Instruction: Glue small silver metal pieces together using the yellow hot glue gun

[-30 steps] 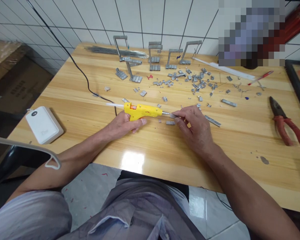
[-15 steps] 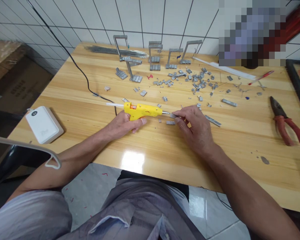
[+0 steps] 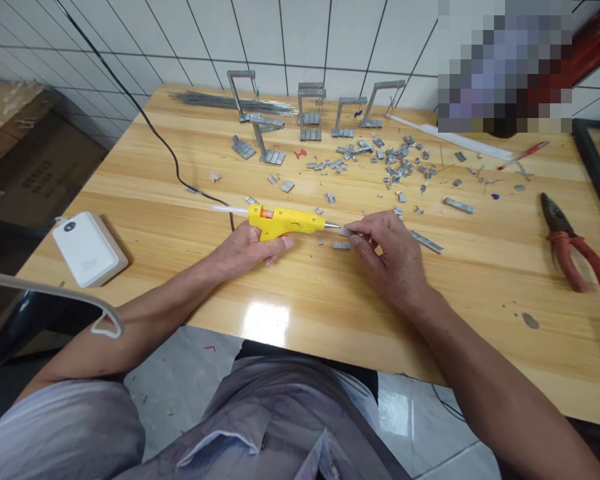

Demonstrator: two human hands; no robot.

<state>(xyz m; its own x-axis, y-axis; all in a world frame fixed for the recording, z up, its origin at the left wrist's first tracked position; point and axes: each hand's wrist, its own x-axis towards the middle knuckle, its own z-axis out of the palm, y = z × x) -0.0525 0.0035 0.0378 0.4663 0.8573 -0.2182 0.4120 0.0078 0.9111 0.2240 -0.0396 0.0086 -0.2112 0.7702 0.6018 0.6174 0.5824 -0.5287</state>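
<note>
Nearest, your lap sits below the near edge of the desk [image 3: 290, 293]. On its left side lies a white power bank [image 3: 87, 248], and well to the right a pair of pliers [image 3: 560, 237] with red handles. Your left hand [image 3: 245, 248] has its grip wrapped around the yellow glue gun [image 3: 300, 221], whose nozzle points right; a clear glue stick [image 3: 230, 209] juts from its left end. Your right hand [image 3: 394, 252] has its grip pinching a small grey piece [image 3: 346, 231] between thumb and fingertips, right at the nozzle's tip; you cannot tell whether they touch. A grey block [image 3: 341, 245] lies on the desk just nearer than that piece, and a grey strip [image 3: 427, 242] lies beyond your right hand. Farther off, grey scraps [image 3: 399, 160] are scattered right of centre. Beyond them to the left, several upright grey stands [image 3: 259, 141] rise near a bundle of thin wires [image 3: 215, 101]; a red pen [image 3: 525, 155] lies far right. Behind stands the tiled wall [image 3: 257, 40].
</note>
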